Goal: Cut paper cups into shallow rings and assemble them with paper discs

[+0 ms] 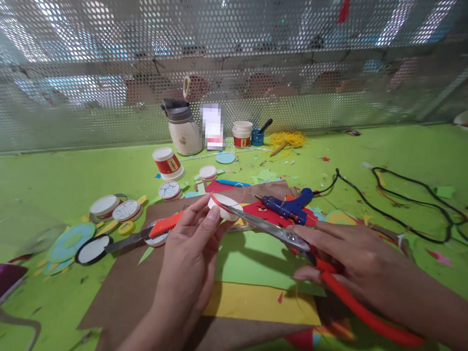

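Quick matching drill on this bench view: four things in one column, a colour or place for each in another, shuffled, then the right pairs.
1. scissors
2. glue gun
3. small white cup
4. flask

A. blue, lying on red paper
B. by the mesh wall
C. in the left hand
D. orange handles, in the right hand

Pairs: 1-D, 2-A, 3-C, 4-B

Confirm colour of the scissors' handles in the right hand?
Red-orange handles on the scissors, held by the right hand; head view.

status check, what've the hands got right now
Left hand pinching small white cup piece. Right hand gripping red-handled scissors, blade tips at the cup. Glue gun just behind, not touching.
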### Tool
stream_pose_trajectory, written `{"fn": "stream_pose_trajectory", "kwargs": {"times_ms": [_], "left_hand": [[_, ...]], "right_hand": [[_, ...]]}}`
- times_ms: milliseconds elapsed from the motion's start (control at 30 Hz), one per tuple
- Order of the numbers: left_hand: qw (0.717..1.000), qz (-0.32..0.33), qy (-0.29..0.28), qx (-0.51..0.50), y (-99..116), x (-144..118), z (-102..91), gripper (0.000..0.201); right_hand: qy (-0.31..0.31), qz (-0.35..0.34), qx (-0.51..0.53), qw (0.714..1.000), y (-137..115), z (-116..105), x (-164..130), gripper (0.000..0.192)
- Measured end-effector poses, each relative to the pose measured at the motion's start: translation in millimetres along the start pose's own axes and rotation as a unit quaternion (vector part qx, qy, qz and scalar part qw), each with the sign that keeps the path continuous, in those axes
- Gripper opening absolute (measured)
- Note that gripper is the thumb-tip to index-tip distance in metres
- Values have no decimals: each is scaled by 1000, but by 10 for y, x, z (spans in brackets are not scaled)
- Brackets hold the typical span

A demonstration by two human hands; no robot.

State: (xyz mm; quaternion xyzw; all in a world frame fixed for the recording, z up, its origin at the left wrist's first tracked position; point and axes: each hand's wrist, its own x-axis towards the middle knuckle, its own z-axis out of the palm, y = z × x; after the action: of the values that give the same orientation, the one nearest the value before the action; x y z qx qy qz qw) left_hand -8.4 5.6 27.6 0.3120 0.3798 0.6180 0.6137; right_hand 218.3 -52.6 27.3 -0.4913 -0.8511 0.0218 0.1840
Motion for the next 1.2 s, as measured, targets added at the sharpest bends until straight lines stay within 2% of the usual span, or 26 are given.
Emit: {"fn": "stream_pose_trajectory", "kwargs": {"times_ms": [300,567,900,1200], "left_hand": [[1000,-12,2,-1,-13,2,-20,26],[1000,0,20,15,-15,-22,11,31],[999,15,27,34,-36,-24,-4,37],[999,12,27,25,-11,-30,9,35]], "right_hand": [[-6,11,12,1000,-2,27,-8,41],[36,-7,-36,999,-16,-14,55,53],[27,-7,-22,999,-15,-9,24,52],[10,7,3,1000,-15,33,-30,43]]}}
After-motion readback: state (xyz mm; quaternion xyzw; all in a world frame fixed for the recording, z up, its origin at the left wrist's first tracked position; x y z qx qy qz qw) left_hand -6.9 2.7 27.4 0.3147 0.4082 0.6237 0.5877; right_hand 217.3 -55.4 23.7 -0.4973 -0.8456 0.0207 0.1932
